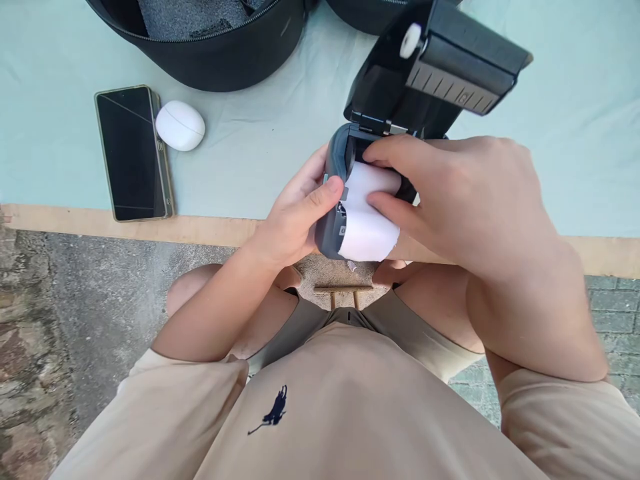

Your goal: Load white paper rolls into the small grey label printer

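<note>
A dark handheld device (327,230), apparently a small printer, is held over the table's front edge with its black lid (390,80) swung up and back. My left hand (300,207) grips its left side, thumb on the rim. Inside the open compartment lies a roll of white paper (367,230), whose loose end hangs over the front of the device. My right hand (450,193) reaches in from the right, with thumb and forefinger on the roll, the forefinger at its upper end. The other fingers of my right hand are hidden.
On the pale green tablecloth (250,153), a phone (133,157) lies at the left, with a white rounded case (180,125) against it. Black zippered cases (225,63) stand at the back. My legs and a small wooden stool (344,289) are below the table edge.
</note>
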Motion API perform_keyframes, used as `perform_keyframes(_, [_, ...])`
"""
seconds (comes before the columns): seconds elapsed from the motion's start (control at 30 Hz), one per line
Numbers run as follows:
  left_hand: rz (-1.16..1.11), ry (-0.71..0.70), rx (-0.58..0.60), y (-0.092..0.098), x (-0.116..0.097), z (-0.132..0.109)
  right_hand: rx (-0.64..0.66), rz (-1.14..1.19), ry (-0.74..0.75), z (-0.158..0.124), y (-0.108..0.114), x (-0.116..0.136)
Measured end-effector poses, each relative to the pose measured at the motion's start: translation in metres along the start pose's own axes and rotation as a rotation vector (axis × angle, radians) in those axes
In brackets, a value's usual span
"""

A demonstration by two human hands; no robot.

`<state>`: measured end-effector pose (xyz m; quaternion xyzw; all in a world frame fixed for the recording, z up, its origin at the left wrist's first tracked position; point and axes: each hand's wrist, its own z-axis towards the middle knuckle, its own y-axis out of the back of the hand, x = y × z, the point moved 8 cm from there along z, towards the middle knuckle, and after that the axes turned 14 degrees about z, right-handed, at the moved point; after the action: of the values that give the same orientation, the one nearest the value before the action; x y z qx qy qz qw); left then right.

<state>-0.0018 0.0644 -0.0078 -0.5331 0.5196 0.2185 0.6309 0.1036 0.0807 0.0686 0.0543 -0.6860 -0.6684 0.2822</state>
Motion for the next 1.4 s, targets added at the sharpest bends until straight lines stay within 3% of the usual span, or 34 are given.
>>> perform_keyframes(0.1, [-0.012, 0.001, 0.012, -0.001, 0.0, 0.0, -0.022, 0.116, 0.011, -0.006, 0.008, 0.001])
perform_keyframes(0.2, [-0.032, -0.009, -0.01, -0.001, -0.001, 0.0, -0.046, 0.474, -0.007, -0.013, 0.022, -0.004])
perform_keyframes(0.3, [-0.075, -0.015, -0.021, 0.0, -0.001, 0.001, -0.139, 0.954, -0.127, -0.014, 0.032, -0.034])
perform_keyframes(0.37, [-0.076, -0.01, -0.024, 0.001, 0.0, 0.001, -0.333, 1.219, -0.073, -0.012, 0.043, -0.059])
perform_keyframes(0.4, [-0.066, -0.01, -0.028, 0.002, 0.0, 0.001, -0.352, 1.315, -0.084, -0.009, 0.042, -0.071])
perform_keyframes(0.53, [-0.032, -0.015, -0.025, 0.004, 0.0, 0.001, -0.239, 1.492, -0.486, -0.009, 0.006, -0.119])
perform_keyframes(0.6, [-0.032, -0.016, -0.019, 0.004, -0.001, 0.001, -0.299, 1.488, -0.545, -0.013, 0.0, -0.133])
perform_keyframes(0.7, [-0.028, -0.023, -0.014, 0.004, -0.001, 0.002, -0.471, 1.437, -0.515, -0.023, 0.001, -0.144])
perform_keyframes(0.77, [-0.029, -0.014, -0.021, 0.005, 0.0, 0.002, -0.509, 1.373, -0.473, -0.029, 0.003, -0.144])
perform_keyframes(0.93, [0.006, -0.015, -0.019, 0.008, 0.004, 0.005, -0.423, 0.84, -0.22, -0.034, 0.023, -0.124])
perform_keyframes(1.0, [0.022, -0.011, -0.026, 0.009, 0.005, 0.006, -0.409, 0.61, -0.193, -0.035, 0.027, -0.12])
perform_keyframes(1.23, [-0.042, -0.008, -0.049, 0.006, 0.001, 0.005, -0.264, 0.346, -0.454, -0.036, 0.013, -0.136])
perform_keyframes(1.3, [-0.051, -0.007, -0.052, 0.006, 0.0, 0.005, -0.284, 0.359, -0.36, -0.035, 0.02, -0.126])
perform_keyframes(1.4, [-0.056, -0.017, -0.056, 0.006, -0.001, 0.004, -0.44, 0.381, -0.118, -0.039, 0.043, -0.095])
